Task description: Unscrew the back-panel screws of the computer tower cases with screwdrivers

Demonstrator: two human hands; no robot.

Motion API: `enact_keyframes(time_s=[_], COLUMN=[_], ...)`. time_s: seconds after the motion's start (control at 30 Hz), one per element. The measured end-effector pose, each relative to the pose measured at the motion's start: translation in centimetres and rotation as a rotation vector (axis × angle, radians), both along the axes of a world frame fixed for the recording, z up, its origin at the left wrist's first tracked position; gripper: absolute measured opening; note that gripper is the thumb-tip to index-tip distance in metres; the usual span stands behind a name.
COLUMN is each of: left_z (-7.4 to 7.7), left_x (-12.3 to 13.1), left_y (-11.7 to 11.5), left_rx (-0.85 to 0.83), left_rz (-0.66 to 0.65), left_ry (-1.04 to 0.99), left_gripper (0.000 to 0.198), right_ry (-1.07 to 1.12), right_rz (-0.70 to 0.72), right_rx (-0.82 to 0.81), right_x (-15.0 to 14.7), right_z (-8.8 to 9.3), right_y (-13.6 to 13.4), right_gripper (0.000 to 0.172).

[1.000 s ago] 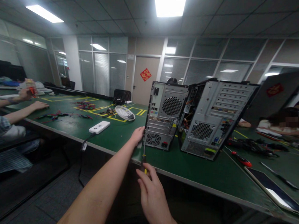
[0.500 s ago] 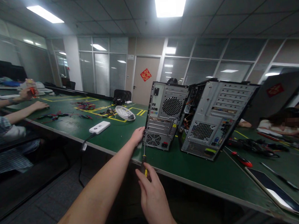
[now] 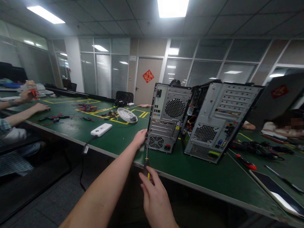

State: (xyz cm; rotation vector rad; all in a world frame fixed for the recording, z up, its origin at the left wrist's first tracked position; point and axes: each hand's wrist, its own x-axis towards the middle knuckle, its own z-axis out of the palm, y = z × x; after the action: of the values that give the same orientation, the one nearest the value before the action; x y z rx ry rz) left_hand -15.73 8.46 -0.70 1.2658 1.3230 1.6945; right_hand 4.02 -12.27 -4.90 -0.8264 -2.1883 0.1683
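Observation:
Two computer cases stand upright side by side, their rear panels facing me: a smaller one (image 3: 164, 116) and a larger, tilted-looking one (image 3: 216, 121). My left hand (image 3: 140, 139) rests against the lower left side of the smaller case, its fingertips partly hidden at the edge. Below it, my right hand (image 3: 156, 192) is closed around the black and yellow handle of a screwdriver (image 3: 146, 162). The screwdriver's shaft points up to the bottom left corner of that case; its tip is too small to make out.
On the green table (image 3: 191, 175) lie a white power bank (image 3: 101, 130) with a cable, a white oval grille (image 3: 127, 115), wires, a red screwdriver (image 3: 246, 162), a phone-like device (image 3: 281, 195) and black cables (image 3: 261, 149). People sit at left and right.
A person's hand has appeared on the table behind the smaller case, at its left. My right hand has shifted very slightly; my left hand stays in place.

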Motion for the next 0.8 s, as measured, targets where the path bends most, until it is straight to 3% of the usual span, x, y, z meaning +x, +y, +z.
enact_keyframes(time_s=[0.37, 0.8], left_z=[-0.26, -0.53], left_x=[-0.05, -0.26], left_y=[0.16, 0.47], left_rx=[0.010, 0.012], left_rz=[-0.020, -0.010], left_ry=[-0.027, -0.016], left_gripper=[0.038, 0.039], right_ry=[0.121, 0.120], right_rz=[0.024, 0.008], right_rx=[-0.029, -0.023], right_x=[-0.25, -0.20], right_z=[-0.26, -0.38], right_y=[0.02, 0.18], right_gripper=[0.044, 0.042])
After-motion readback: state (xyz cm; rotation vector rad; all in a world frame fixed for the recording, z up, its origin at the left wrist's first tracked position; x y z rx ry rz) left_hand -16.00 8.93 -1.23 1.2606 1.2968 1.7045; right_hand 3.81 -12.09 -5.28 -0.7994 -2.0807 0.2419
